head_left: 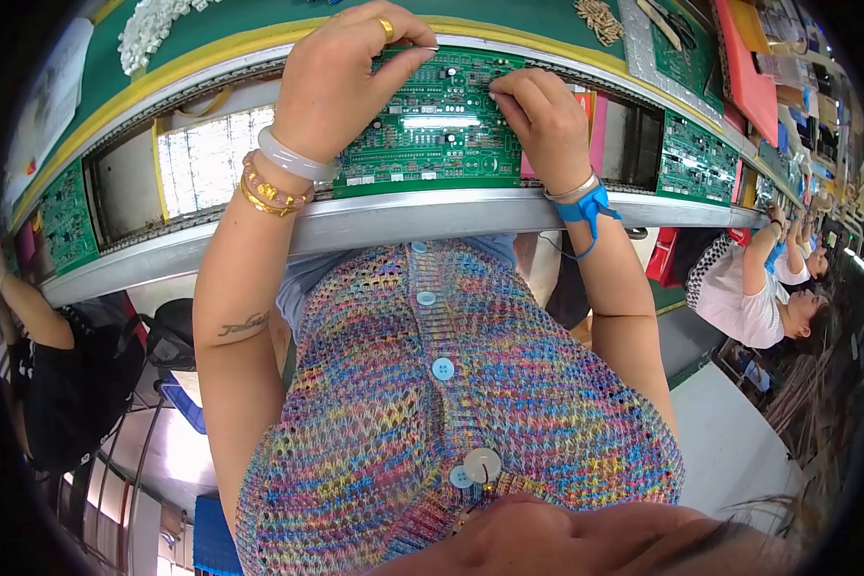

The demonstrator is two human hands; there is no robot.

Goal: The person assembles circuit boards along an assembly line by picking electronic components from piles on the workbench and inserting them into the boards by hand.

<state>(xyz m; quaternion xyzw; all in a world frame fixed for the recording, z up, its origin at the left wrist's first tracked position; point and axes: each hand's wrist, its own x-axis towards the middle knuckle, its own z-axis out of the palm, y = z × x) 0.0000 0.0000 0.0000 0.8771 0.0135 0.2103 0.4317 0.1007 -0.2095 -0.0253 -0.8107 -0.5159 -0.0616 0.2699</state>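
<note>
A green circuit board full of small parts lies across the metal rails in front of me. My left hand reaches over its far left part, thumb and forefinger pinched together near the far edge. A thin pale glint shows at those fingertips; whether it is a part or a nail I cannot tell. Over the board's right side, my right hand is closed, thumb against the bent fingers, its tips close to the board. What it holds, if anything, is too small to make out. A blue wrist strap with a cord circles my right wrist.
The silver front rail runs between me and the board. More circuit boards sit on the line at right and left. Beyond lie white parts, a tan pile and cutters. Co-workers sit on both sides.
</note>
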